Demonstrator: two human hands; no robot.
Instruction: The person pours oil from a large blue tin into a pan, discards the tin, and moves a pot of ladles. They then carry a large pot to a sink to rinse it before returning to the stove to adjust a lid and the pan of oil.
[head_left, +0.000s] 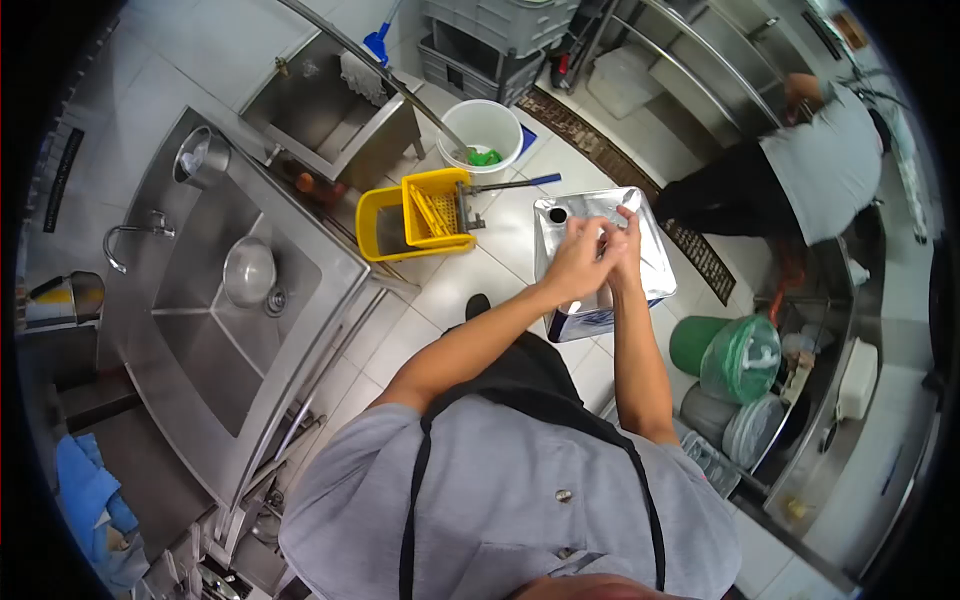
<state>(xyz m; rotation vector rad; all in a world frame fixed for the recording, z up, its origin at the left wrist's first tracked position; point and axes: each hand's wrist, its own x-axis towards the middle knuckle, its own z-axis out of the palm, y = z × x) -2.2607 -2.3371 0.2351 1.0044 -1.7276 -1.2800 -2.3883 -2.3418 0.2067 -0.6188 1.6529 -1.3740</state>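
In front of me on the floor stands a large square metal tin (655, 268) with a silver top and a dark blue side. A dark round opening shows near its far left corner. My left hand (578, 265) and my right hand (624, 255) meet above the tin's top, fingers bent and pressed together. Whatever lies between the fingers, if anything, is too small or hidden to make out. Part of the top is covered by both hands.
Left is a steel sink (215, 325) holding a metal bowl (249, 272). Ahead stand a yellow mop bucket (380, 222) and a white bucket (500, 120) with a pole. A co-worker (815, 165) bends at the right, beyond green tubs (693, 343).
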